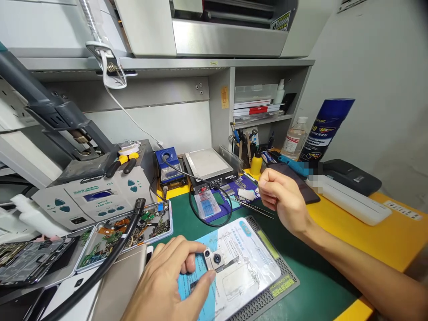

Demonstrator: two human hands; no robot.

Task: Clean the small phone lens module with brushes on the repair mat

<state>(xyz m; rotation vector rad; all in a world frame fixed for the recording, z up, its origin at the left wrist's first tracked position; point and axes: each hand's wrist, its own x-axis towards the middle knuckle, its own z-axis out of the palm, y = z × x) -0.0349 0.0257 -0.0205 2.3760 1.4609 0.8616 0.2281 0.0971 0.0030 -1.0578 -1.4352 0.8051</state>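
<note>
one small camera module [216,258] sits over the glossy blue-and-white sheet [262,263], its edges lightly pinched between thumb and forefinger of the left hand [172,276]; the right hand [284,200] is raised and curled near the tweezers [256,207], and whether it grips anything i cannot tell; the step in hand looks like steadying the camera module; the next move seems to call for keeping that pinch still.

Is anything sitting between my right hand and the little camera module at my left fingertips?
Nothing upright shows in between. Only the slim tweezers, lying low near the right hand, fall between it and the camera module, which the left hand holds between thumb and index finger.
</note>
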